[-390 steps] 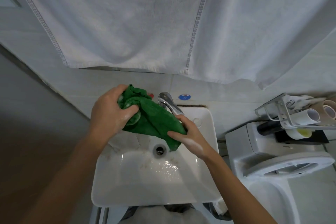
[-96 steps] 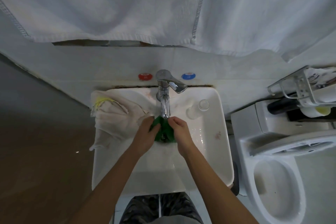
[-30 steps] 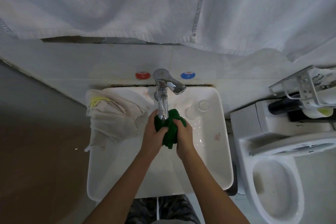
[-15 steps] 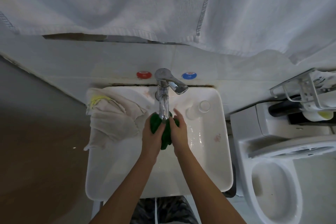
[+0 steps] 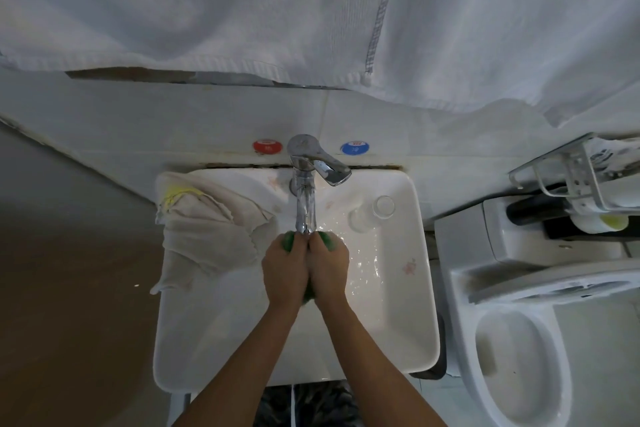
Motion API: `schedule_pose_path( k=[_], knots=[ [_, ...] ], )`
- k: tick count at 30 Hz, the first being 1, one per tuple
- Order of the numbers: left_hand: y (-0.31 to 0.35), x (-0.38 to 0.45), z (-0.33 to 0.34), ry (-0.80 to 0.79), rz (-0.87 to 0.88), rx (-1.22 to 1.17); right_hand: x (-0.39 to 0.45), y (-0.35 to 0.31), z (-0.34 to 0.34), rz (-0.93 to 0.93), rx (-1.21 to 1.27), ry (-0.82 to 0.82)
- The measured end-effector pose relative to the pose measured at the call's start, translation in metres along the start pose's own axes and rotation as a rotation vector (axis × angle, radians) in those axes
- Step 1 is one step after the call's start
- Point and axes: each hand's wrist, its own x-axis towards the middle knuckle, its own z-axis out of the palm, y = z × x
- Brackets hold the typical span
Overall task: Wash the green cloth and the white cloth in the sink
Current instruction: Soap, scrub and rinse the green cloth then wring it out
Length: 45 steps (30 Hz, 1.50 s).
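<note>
The green cloth is bunched between my two hands, directly under the chrome tap's spout. Only small green patches show at my fingertips and below my palms. My left hand and my right hand grip it pressed side by side over the white sink. The white cloth lies crumpled over the sink's back left corner, hanging over the left rim, a yellow mark near its top.
A clear glass lies on the sink's back right ledge. A large white towel hangs above on the wall. A toilet stands to the right, a wire rack with bottles above it.
My hands have closed tight together around the green cloth, so much less of it shows than half a second ago. The white cloth has not moved.
</note>
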Motion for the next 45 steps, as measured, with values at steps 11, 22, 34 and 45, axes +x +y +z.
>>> schedule_pose_path(
  k=[11, 22, 34, 45],
  knots=[
    [0.005, 0.006, -0.002, -0.001, -0.015, 0.136, -0.005, 0.008, 0.005, -0.022, 0.079, 0.036],
    [0.018, 0.008, -0.009, -0.256, -0.165, -0.457, -0.005, 0.005, -0.005, -0.131, 0.135, -0.115],
    [0.008, 0.004, -0.02, -0.288, -0.05, -0.285, 0.011, -0.002, -0.015, -0.195, -0.157, -0.059],
    [0.013, 0.002, -0.005, -0.199, -0.103, -0.145, -0.005, 0.009, 0.001, -0.076, 0.049, -0.109]
  ],
)
